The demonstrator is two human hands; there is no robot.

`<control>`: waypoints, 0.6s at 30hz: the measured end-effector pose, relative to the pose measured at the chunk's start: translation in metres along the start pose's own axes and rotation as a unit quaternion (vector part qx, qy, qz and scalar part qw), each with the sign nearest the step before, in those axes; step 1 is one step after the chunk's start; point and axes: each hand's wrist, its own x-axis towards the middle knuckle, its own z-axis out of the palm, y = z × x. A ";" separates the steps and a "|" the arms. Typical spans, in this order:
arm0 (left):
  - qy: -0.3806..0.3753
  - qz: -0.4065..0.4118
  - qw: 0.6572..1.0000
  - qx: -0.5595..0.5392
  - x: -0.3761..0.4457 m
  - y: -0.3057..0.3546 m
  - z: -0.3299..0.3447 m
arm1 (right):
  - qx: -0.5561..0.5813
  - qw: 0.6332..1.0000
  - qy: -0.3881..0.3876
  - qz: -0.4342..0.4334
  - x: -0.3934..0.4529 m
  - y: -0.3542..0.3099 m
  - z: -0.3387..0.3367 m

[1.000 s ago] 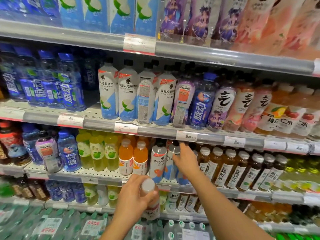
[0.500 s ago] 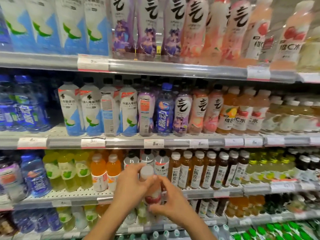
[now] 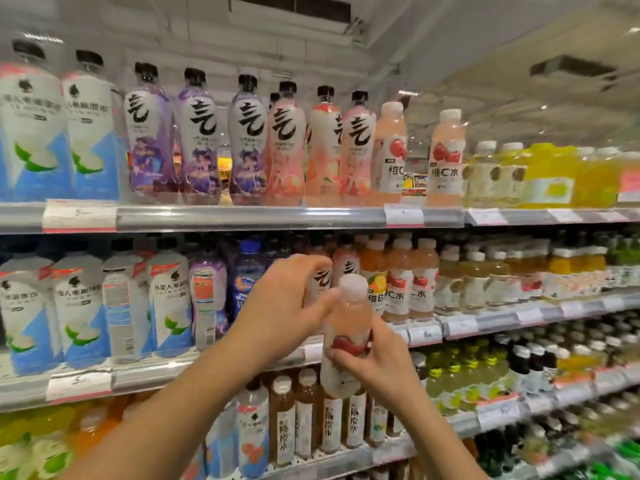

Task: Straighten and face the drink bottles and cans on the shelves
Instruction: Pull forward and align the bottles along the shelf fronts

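presently, stock as showing, largest item first. shelving unit: the top shelf (image 3: 242, 218) is carrying tall white-and-blue bottles at its left end, purple and pink ones along the middle, and two pale pink white-capped bottles (image 3: 445, 157) toward the right with a gap between them; the middle shelf (image 3: 145, 374) is carrying similar rows, its front edge lined with price tags. held item: a pink bottle (image 3: 346, 336) with a white cap and red fruit label, sitting upright in the air in front of the middle shelf's front edge, off any shelf. right hand (image 3: 377, 367) is gripping it round the lower body, fingers curled over the label. left hand (image 3: 280, 306) is sitting just beside the neck, fingers loosely spread, thumb near the cap; contact is uncertain. handling, as judged: full plastic, moderately heavy, stiff enough to squeeze lightly, smooth sleeve likely slippery; best taken at the waist, cap steadied from above. against the frame half a second earlier: the view is tilting upward, exposing the ceiling, and the bottle is sitting higher, level with the middle shelf rather than the one below.
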 end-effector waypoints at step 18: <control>-0.030 0.073 0.928 0.363 0.071 -0.059 0.031 | -0.106 0.919 0.374 -0.071 0.231 -0.068 -0.212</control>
